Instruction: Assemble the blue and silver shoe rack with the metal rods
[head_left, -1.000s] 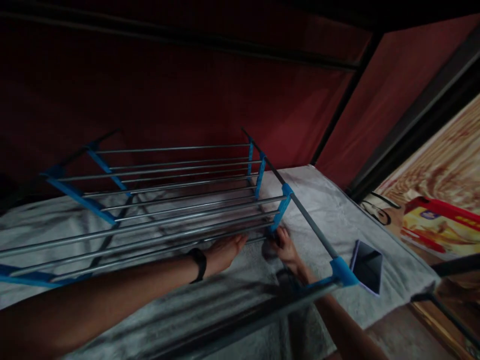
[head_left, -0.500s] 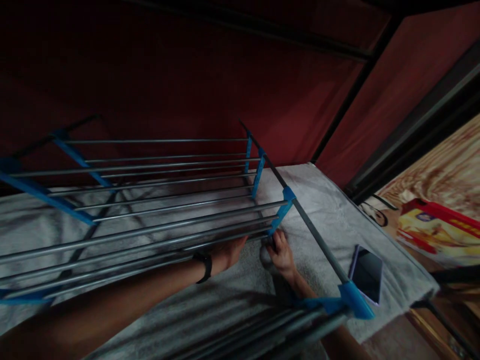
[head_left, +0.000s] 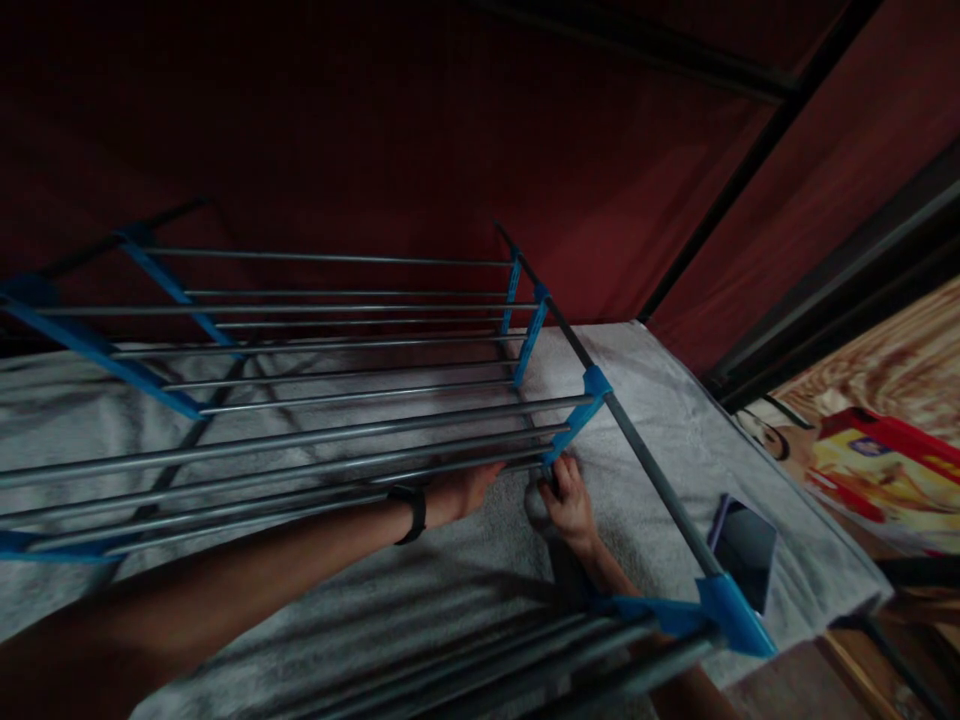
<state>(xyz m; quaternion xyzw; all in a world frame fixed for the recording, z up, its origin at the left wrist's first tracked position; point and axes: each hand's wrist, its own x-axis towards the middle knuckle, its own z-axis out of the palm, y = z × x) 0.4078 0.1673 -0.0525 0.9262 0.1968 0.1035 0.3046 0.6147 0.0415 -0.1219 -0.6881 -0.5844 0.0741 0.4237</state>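
A rack of grey metal tubes [head_left: 330,437] and blue plastic brackets [head_left: 574,425] lies on a grey cloth, its tiers facing me. My left hand [head_left: 466,492], with a black band on the wrist, reaches in under the middle tier. It is closed on a low metal tube near that tube's right end, its fingertips partly hidden. Close by on the right, my right hand [head_left: 571,505] has its fingers curled at the lower end of the blue bracket, where the tube meets it. A dark side pole [head_left: 652,470] passes above my right forearm.
A phone [head_left: 744,550] lies on the cloth [head_left: 637,570] to the right of the rack. Beyond the cloth's edge sits a red and yellow box [head_left: 885,475]. Behind the rack stands a dark red wall [head_left: 360,130]. More tubes [head_left: 585,655] of the rack cross the foreground.
The view has shifted slightly, so the rack's far tiers sit higher and the phone and box farther right. Both hands stay at the same places on the rack.
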